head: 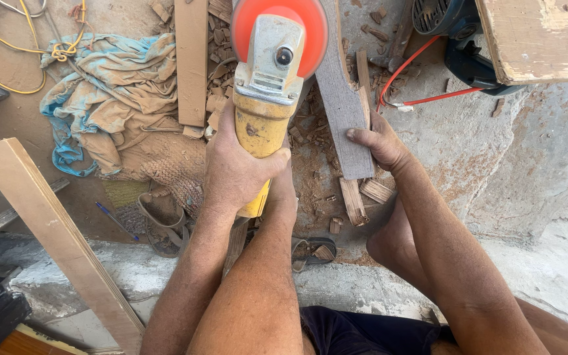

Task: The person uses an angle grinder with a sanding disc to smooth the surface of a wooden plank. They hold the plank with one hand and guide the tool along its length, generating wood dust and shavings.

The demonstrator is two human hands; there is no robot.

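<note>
Dusty floor, left hand gripping grinder

Bright, even daylight — soft shadows, sharp focus, spinning disc blurred.

I check the whole view for packages, labels, signs and screens and find none that I can make out. From twelve o'clock round to six, only bare wood, cloth, tools and concrete show; no printed sticker or plate is legible on any surface.
</note>
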